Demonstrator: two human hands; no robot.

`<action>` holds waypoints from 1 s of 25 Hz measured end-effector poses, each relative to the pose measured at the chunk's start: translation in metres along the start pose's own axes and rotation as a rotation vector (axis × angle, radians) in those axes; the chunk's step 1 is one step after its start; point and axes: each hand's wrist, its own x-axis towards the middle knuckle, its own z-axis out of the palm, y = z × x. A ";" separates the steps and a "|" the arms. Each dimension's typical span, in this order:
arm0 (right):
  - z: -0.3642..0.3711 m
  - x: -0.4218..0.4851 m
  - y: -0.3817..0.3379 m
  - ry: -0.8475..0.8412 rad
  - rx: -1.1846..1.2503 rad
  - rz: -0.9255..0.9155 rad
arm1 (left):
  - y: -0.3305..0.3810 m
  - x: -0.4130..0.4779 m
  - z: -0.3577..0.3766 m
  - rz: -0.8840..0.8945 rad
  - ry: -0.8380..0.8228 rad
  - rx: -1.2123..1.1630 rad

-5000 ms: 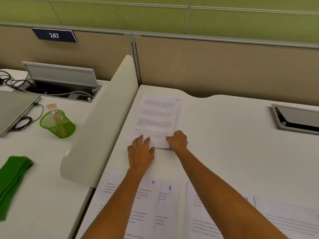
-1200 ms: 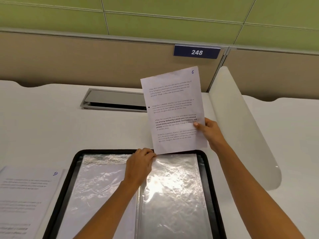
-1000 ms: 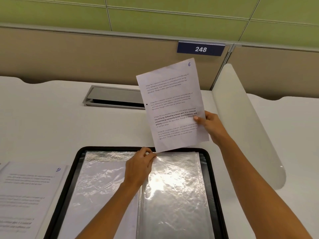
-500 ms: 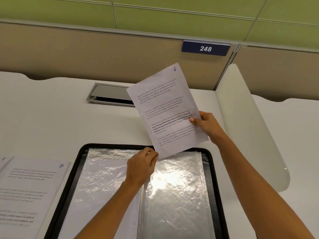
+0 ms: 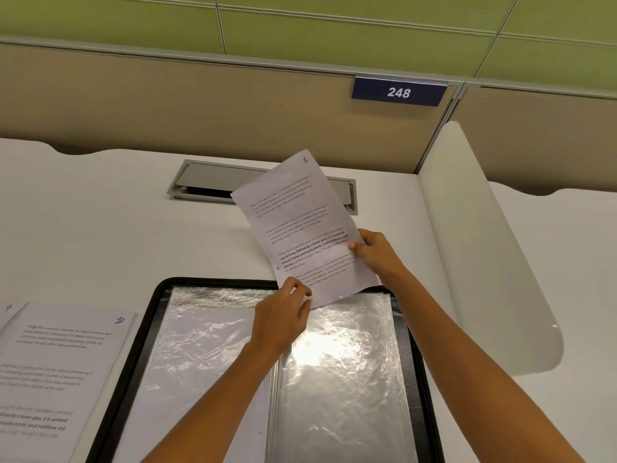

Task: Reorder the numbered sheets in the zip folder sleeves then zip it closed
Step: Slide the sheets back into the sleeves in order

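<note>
Above the open zip folder (image 5: 133, 345), you hold the sheet numbered 6 (image 5: 300, 225) in the air with both hands. Your right hand (image 5: 374, 253) is closed on the sheet's right edge, thumb lying on the printed face and the fingers hidden behind the paper. Your left hand (image 5: 283, 315) pinches the lower left corner between thumb and fingertips, right at the top of the folder's right-hand sleeve (image 5: 344, 379). That sheet leans to the left, its handwritten 6 at the upper corner, and its bottom edge hangs just over the top of the right-hand sleeve; you cannot tell from this view whether the edge has entered the sleeve's opening.

Your folder lies flat on the white desk (image 5: 100, 228), black zip border all round, with two clear plastic sleeves showing, one on each side of the spine. Glare from overhead light sits on the right-hand sleeve, and both look crinkled. Whether they already hold pages is not clear.

To the left of the folder, the sheet numbered 10 (image 5: 60, 369) lies face up on the desk, and beside it a corner of another sheet marked 9 (image 5: 8, 310) shows at the frame's edge. Behind the raised sheet, a grey cable hatch (image 5: 213, 182) is set into the desk. A curved white divider (image 5: 474, 248) stands at your right, and a blue plate reading 248 (image 5: 399, 92) is fixed to the beige partition.
</note>
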 end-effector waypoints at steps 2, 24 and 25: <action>-0.002 -0.002 -0.004 -0.089 -0.020 0.040 | 0.007 0.002 0.002 -0.024 -0.055 -0.001; -0.018 0.000 0.024 -0.164 -0.079 0.277 | 0.100 0.036 0.022 -0.060 -0.302 -0.179; -0.022 0.000 0.023 -0.194 -0.159 0.297 | 0.100 0.036 0.022 -0.074 -0.309 -0.188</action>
